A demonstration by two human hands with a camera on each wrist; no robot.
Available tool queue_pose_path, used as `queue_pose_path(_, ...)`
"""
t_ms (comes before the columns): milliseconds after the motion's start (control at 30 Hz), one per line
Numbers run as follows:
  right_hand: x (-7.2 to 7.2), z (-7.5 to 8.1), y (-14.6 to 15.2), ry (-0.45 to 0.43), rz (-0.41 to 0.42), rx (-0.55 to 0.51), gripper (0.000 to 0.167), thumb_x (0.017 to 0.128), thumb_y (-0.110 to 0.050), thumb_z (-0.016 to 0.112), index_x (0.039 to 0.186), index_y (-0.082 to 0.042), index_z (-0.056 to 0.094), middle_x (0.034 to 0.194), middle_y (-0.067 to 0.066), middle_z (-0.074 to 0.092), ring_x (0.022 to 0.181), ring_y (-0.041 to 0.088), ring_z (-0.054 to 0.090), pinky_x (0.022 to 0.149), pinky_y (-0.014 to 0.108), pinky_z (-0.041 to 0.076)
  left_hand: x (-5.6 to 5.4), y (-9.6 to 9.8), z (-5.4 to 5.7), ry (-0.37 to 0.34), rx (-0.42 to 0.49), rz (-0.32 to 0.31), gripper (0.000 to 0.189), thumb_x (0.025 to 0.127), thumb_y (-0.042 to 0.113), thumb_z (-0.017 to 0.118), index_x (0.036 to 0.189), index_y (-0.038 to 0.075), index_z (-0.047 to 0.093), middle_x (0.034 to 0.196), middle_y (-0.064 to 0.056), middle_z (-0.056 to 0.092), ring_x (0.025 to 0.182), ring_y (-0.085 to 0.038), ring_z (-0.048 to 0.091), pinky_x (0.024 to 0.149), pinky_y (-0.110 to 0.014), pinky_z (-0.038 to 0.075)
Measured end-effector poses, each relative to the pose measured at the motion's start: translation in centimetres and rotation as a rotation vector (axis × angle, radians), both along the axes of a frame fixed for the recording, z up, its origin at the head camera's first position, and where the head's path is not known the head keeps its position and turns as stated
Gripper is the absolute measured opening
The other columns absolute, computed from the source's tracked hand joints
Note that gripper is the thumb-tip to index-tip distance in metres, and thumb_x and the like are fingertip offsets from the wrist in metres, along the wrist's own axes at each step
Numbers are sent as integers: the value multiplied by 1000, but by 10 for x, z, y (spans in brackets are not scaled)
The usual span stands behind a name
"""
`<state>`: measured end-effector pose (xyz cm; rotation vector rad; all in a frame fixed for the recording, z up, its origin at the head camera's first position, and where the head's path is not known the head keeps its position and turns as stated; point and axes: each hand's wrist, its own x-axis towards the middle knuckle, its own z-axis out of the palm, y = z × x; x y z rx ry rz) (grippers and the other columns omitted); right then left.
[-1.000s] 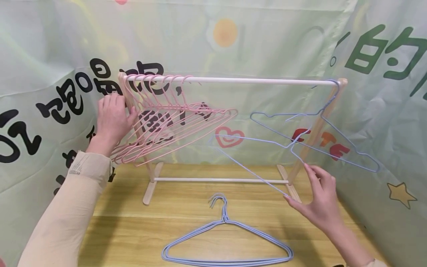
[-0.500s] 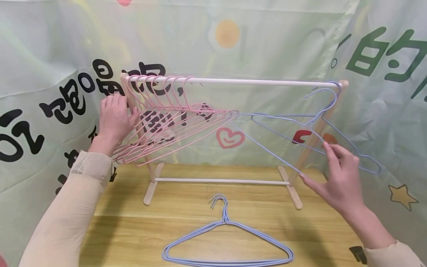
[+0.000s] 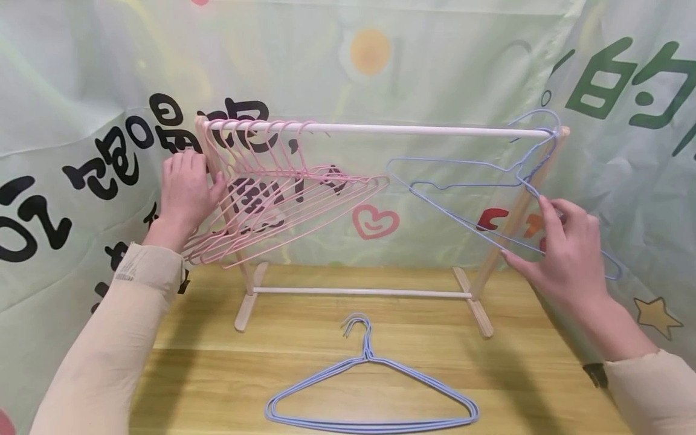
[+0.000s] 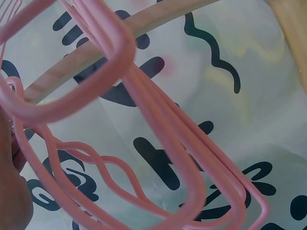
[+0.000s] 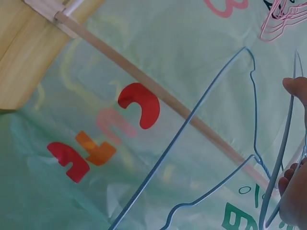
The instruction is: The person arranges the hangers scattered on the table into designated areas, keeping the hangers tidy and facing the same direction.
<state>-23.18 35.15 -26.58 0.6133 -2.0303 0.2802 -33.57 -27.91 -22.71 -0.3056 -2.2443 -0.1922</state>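
Observation:
My right hand pinches a blue wire hanger by its near side, fingers on the shoulder and thumb on the lower bar. Its hook rises over the right end of the white rail; contact with the rail is unclear. Just behind, a second blue hanger hangs near the right post. My left hand grips the left post of the wooden clothes rack, thumb in front, fingertips hidden. Beside it several pink hangers hang at the rail's left end, close up in the left wrist view.
A stack of several blue hangers lies on the wooden table, hooks toward the rack. The rack's low white crossbar spans its two feet. Printed cloth closes off the back and sides.
My right hand has moved right and upward with the blue hanger, raising its hook from below the rail to above it. My left hand and the pink hangers stay where they were.

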Motion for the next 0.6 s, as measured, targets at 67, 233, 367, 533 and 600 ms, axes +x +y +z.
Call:
queue_pose_path(67, -3, 1, 2, -4, -11, 9, 112, 87, -81, 46, 144, 16, 47, 129, 41, 45, 104, 57, 41, 81, 66, 29, 0, 0, 0, 4, -2, -1, 29, 100, 23, 53, 95, -5, 50, 95, -23, 48, 95, -45, 44, 95, -58, 35)
queue_pose_path(233, -10, 0, 8, 12, -37, 60, 110, 88, -78, 43, 143, 18, 46, 127, 42, 46, 101, 59, 42, 79, 68, 32, -1, 0, -1, 16, -4, -7, 29, 100, 23, 53, 95, -5, 50, 95, -23, 48, 95, -45, 44, 95, -58, 35)
queue_pose_path(367, -15, -2, 13, 19, -66, 101, 108, 88, -76, 42, 142, 18, 47, 126, 43, 48, 98, 59, 43, 76, 69, 34, -1, 0, -1, 18, -5, -8, 29, 100, 23, 53, 95, -5, 50, 94, -23, 48, 95, -46, 44, 94, -58, 34)
queue_pose_path(533, -15, -6, 20, -26, -97, 157, 98, 77, -54, 69, 142, 16, 47, 125, 42, 51, 95, 60, 46, 73, 69, 38, 0, 0, -1, 12, -2, -3, 28, 100, 23, 53, 95, -5, 49, 94, -23, 48, 94, -45, 44, 95, -58, 34)
queue_pose_path(600, -15, -8, 23, -47, -107, 175, 100, 65, -38, 84, 141, 16, 47, 126, 40, 51, 96, 60, 47, 74, 68, 40, 0, 0, -1, 10, -1, -2, 28, 100, 23, 53, 95, -5, 49, 94, -23, 48, 94, -45, 44, 95, -58, 34)
